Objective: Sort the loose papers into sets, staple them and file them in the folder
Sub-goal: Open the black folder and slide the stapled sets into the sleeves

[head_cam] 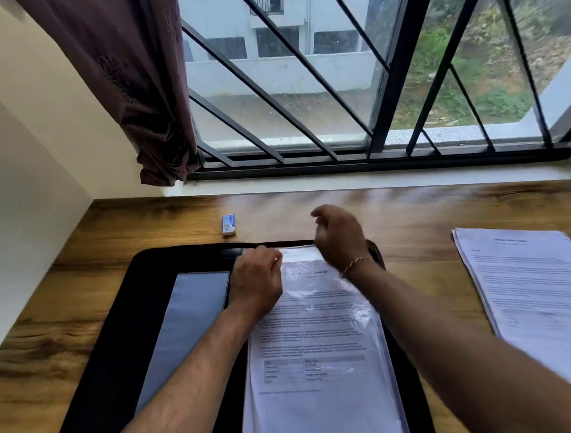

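Note:
An open black folder (119, 319) lies on the wooden desk in front of me. On its right half rests a printed paper set inside a clear plastic sleeve (317, 344). My left hand (257, 282) presses on the sleeve's upper left corner, fingers curled; whether it pinches the plastic I cannot tell. My right hand (338, 237) hovers above the sleeve's top edge, fingers loosely bent and blurred by motion. A stack of loose printed papers (526, 292) lies on the desk to the right, apart from the folder.
A small blue and white staple box (229, 224) sits on the desk behind the folder. A grey panel (190, 323) fills the folder's left half. A barred window and a brown curtain (127, 85) rise behind the desk, a white wall at left.

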